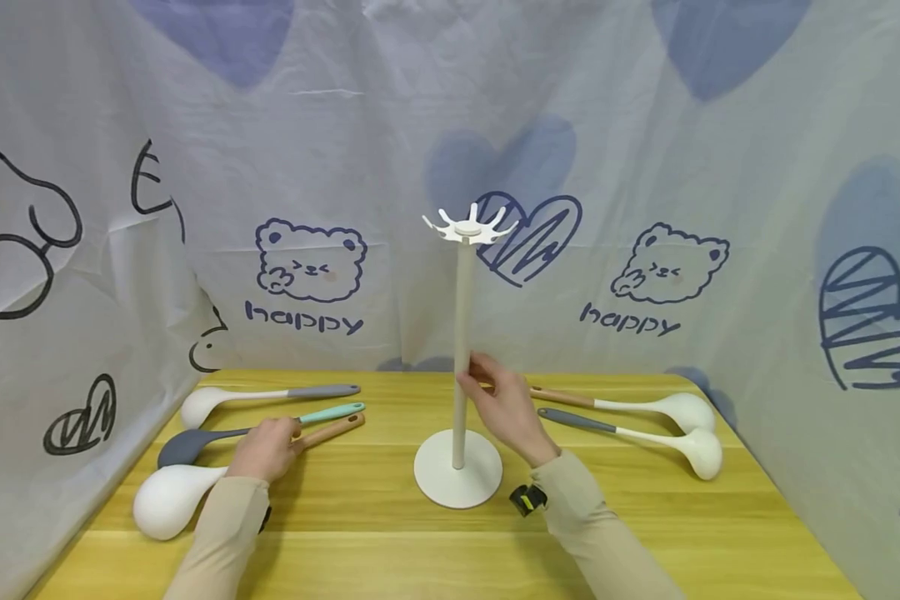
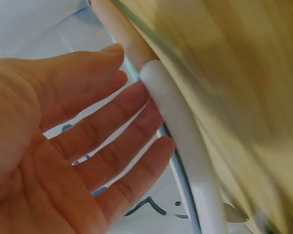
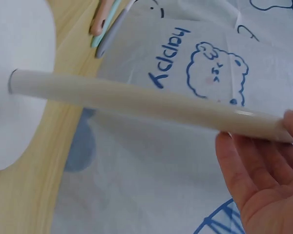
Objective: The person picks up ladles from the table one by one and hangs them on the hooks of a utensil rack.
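Note:
A white rotating-style utensil stand [image 1: 462, 333], with a round base and a ring of hooks on top, stands upright mid-table. My right hand [image 1: 506, 404] holds its pole [image 3: 136, 105], thumb on one side and fingers on the other. On the left, my left hand [image 1: 265, 450] is over a white ladle [image 1: 168, 500] with a wood-coloured handle [image 1: 333, 432]. In the left wrist view its fingers [image 2: 119, 131] are fairly straight beside the handle, the thumb apart; whether the fingertips touch it I cannot tell.
Behind that ladle lie a dark ladle [image 1: 183, 447] with a teal handle and a white ladle [image 1: 202, 406] with a grey handle. To the right are two more white ladles, one wood-handled [image 1: 686, 411], one grey-handled [image 1: 701, 454]. A printed curtain [image 1: 405, 125] surrounds the wooden table [image 1: 360, 558].

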Demonstrator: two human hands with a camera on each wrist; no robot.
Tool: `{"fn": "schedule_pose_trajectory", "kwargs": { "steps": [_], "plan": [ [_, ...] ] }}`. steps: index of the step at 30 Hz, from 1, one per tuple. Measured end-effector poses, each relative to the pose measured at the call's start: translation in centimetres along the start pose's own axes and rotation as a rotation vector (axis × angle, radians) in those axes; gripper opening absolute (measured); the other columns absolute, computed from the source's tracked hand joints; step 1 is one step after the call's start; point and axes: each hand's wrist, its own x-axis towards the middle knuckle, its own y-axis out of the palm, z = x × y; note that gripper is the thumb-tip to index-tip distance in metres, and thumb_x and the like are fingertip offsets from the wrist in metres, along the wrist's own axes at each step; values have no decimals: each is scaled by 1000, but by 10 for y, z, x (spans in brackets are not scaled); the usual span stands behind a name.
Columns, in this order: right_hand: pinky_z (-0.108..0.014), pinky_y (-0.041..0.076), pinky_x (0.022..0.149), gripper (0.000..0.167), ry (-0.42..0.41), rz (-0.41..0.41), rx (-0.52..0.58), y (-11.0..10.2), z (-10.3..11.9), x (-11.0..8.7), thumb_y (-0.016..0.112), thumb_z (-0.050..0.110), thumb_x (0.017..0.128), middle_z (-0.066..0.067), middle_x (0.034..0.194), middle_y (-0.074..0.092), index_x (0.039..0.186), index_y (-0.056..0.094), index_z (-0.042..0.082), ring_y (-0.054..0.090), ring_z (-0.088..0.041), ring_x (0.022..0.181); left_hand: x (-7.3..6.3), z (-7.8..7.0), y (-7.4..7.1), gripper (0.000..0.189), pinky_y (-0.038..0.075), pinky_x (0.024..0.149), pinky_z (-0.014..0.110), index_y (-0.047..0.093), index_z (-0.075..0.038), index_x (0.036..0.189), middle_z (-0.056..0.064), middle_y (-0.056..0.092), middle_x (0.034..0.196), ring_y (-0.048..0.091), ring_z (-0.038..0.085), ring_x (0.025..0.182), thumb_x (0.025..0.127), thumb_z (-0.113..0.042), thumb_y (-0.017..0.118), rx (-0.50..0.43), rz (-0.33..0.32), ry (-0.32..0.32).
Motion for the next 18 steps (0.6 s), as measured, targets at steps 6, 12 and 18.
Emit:
{"fn": "schedule_pose_trajectory", "kwargs": {
  "steps": [6,12,18],
  "plan": [
    [-44,58,89,31,-40,-79,46,1,11,7,57,22,100,-12,116,69,129,63,13,66,-26,107,-2,10,2,9,54,65,47,74,-4,92,15,70,88,65,30,77,86,-1,69,-14,52,-47],
    [-45,58,89,28,-56,-122,73,0,21,13,57,15,100,-16,113,70,126,64,7,67,-28,103,-2,14,4,10,54,64,47,73,-3,95,16,71,90,65,31,77,86,0,68,-31,71,-62],
    [-36,60,84,34,-156,-156,81,-9,34,23,57,13,99,-16,118,69,132,60,8,68,-27,105,-2,14,4,8,52,60,43,71,0,89,13,68,81,62,27,70,84,6,68,-34,72,-91]
  ]
}}
